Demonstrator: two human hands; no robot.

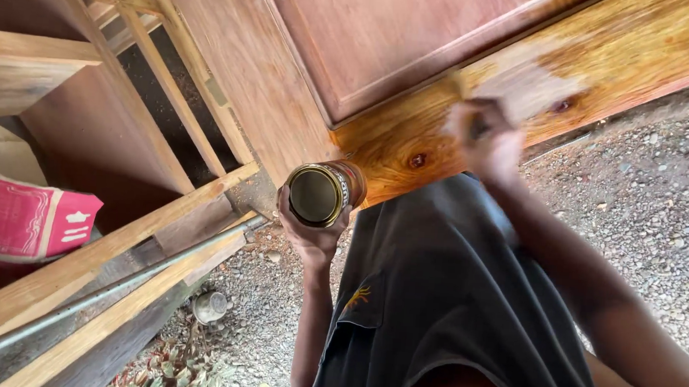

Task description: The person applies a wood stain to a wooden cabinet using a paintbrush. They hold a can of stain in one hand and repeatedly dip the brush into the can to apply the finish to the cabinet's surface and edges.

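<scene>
Your left hand (310, 235) is wrapped around a tin (325, 191), fingers closed on its side, holding it tipped so its round open mouth faces the camera; the tin sits just below the lower rail of the door (370, 36), near a dark knot in the wood. Your right hand (487, 142) is blurred, closed around a brush (464, 93) whose pale handle end shows above the knuckles; how tightly you grip it cannot be told. The brush lies against the door's bottom rail, where a pale, dull patch sits beside glossy amber wood. The door leans across the top of the view, its reddish panel above the rail. Below it lies gravel (663, 205). To the left stand bare wooden frames (118, 243) with a metal rod (99, 298) along them, and a pink sack (16, 217) sits behind.
</scene>
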